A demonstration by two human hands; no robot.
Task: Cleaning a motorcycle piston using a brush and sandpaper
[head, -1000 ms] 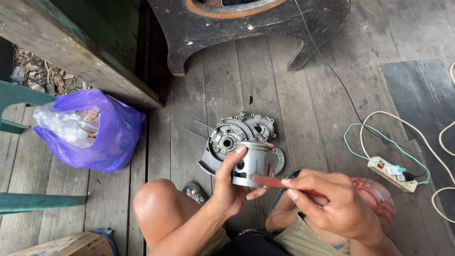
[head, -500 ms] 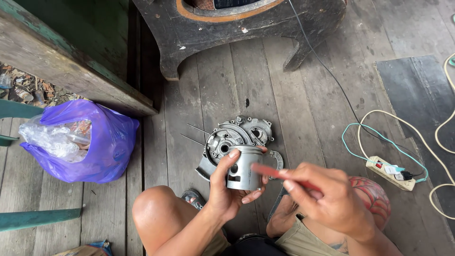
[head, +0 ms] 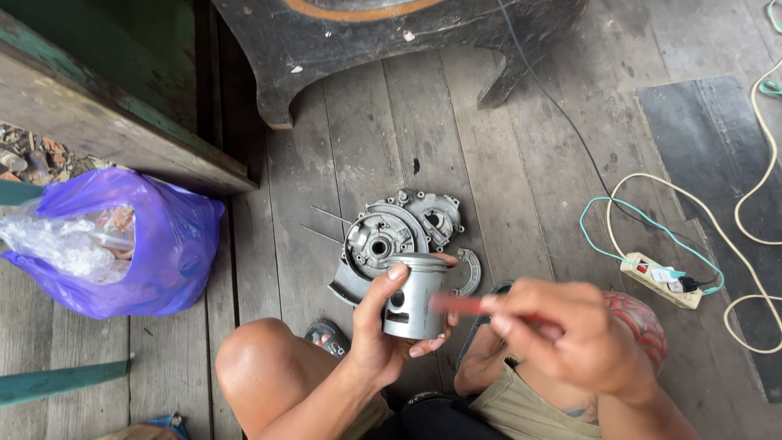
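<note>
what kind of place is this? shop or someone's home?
Probably an informal repair spot on a home's porch, not a shop: worn grey wooden plank floor, grey metal engine casing lying on it, white power strip trailing cords. Left hand holds a silver metal piston.

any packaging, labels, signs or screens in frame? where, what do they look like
Purple plastic bag: on the wooden floor at left, bulging, open top showing crumpled clear plastic.
Small package: bottom edge at left, tan with a blue corner, mostly cut off.
No labels, signs or screens visible.
</note>
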